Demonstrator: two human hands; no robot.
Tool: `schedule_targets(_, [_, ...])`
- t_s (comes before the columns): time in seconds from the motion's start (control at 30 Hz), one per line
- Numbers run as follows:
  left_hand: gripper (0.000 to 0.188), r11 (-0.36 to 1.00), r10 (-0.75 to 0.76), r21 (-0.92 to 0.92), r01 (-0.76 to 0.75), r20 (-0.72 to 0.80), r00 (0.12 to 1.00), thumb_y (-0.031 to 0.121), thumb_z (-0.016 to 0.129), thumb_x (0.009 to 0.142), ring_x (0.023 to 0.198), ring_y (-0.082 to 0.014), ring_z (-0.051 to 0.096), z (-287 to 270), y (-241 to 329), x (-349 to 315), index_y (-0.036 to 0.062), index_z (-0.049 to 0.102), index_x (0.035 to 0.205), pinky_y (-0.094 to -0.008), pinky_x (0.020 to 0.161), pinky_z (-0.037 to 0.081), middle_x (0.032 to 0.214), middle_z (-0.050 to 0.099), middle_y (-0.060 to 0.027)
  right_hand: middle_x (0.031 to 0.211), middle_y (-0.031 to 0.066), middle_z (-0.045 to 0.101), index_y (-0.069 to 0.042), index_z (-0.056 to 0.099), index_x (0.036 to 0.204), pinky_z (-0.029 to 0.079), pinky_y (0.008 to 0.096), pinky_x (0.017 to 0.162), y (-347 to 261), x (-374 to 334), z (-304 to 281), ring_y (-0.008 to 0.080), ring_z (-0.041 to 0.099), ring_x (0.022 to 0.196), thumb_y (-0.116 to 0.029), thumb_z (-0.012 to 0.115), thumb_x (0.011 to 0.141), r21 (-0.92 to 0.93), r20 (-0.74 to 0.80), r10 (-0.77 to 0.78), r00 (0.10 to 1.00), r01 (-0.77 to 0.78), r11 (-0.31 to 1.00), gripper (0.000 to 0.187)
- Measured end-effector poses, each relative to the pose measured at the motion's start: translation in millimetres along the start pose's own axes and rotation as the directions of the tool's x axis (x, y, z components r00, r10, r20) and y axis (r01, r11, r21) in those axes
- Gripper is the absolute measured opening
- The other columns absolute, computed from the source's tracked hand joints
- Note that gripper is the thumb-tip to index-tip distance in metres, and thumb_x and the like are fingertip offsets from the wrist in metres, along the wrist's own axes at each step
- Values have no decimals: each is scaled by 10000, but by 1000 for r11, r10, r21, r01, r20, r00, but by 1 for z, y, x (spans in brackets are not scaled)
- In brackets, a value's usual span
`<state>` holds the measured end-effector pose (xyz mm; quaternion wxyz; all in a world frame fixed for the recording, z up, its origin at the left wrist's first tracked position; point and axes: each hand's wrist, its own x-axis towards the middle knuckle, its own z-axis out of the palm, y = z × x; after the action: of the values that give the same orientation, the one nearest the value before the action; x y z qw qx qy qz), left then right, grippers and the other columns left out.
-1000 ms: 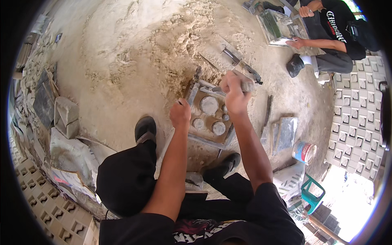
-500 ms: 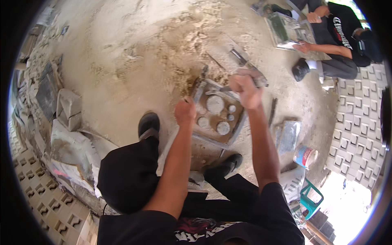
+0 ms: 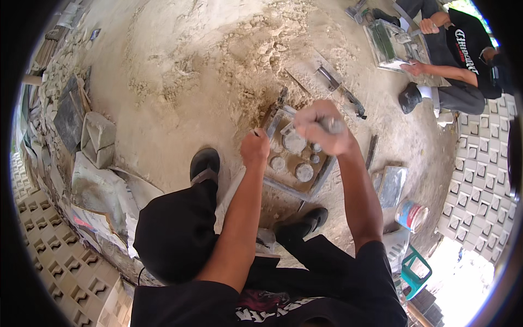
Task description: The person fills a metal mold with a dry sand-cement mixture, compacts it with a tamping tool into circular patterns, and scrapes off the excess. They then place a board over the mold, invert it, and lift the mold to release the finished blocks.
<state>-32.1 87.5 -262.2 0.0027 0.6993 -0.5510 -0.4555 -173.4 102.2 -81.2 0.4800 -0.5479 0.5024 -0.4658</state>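
A square mould frame (image 3: 287, 189) lies on the ground between my feet. Inside it, pale round discs such as the large disc (image 3: 294, 143) and the front disc (image 3: 304, 172) are set in brown sandy material. My right hand (image 3: 326, 129) is closed round the handle of a trowel (image 3: 332, 125) above the frame's far right part. The trowel's blade is mostly hidden by the hand. At the frame's left edge my left hand (image 3: 255, 148) is a fist, with a small dark tip poking out at its top. What it grips cannot be made out.
Beyond the frame lie a flat board (image 3: 310, 73) and a dark-handled tool (image 3: 354, 103). Loose soil (image 3: 267, 49) spreads farther off. At right are a grey slab (image 3: 392, 186), a tub (image 3: 411, 216) and a green stool (image 3: 417, 272). A co-worker (image 3: 463, 49) crouches at upper right with another mould.
My right hand has turned, so the trowel's handle end now faces me and its blade is less visible. My left hand stays closed by the frame. The whole view has shifted slightly.
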Motion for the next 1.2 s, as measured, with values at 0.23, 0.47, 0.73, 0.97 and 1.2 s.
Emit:
schedule_targets(0.23, [527, 999, 54, 2, -54, -42, 998, 401, 370, 916, 951, -463, 622, 8, -13, 6, -24, 676, 968, -527, 847, 487, 999, 657, -269, 498, 10, 286, -35, 305, 560, 212, 300, 434, -9, 6, 17, 103, 268, 460, -54, 559, 770, -8, 236, -7, 972, 9, 1000, 330])
schedule_targets(0.47, [516, 1000, 18, -2, -18, -4, 1000, 404, 368, 921, 945, -459, 625, 5, -12, 10, -3, 682, 966, -522, 846, 491, 990, 659, -269, 495, 14, 308, -39, 326, 549, 222, 307, 416, -17, 7, 21, 100, 277, 449, -75, 549, 790, -41, 265, 29, 964, -19, 999, 330])
schedule_targets(0.73, [525, 1000, -25, -2, 25, 14, 1000, 407, 347, 934, 928, -461, 626, 2, -5, 2, 4, 681, 970, -525, 841, 491, 975, 666, -256, 511, -30, 347, -46, 357, 548, 226, 273, 452, -10, -17, 9, 48, 281, 514, -27, 523, 826, 22, -344, 112, 932, -111, 994, 324])
schedule_targets(0.97, [526, 999, 38, -8, -38, -15, 999, 398, 340, 940, 933, -461, 617, 7, -8, 6, -3, 679, 964, -533, 840, 480, 991, 661, -258, 495, -5, 408, -67, 402, 520, 255, 272, 442, -16, -16, -12, 78, 331, 452, -50, 468, 873, 241, -601, 81, 795, 84, 967, 359])
schedule_targets(1.2, [532, 999, 40, 3, -39, -34, 999, 402, 337, 942, 937, -460, 612, 10, -10, 9, -1, 682, 968, -538, 846, 466, 989, 655, -270, 515, -40, 403, -71, 408, 545, 257, 251, 453, 10, -53, 11, 32, 336, 500, -44, 515, 886, 144, -763, 99, 639, 18, 989, 358])
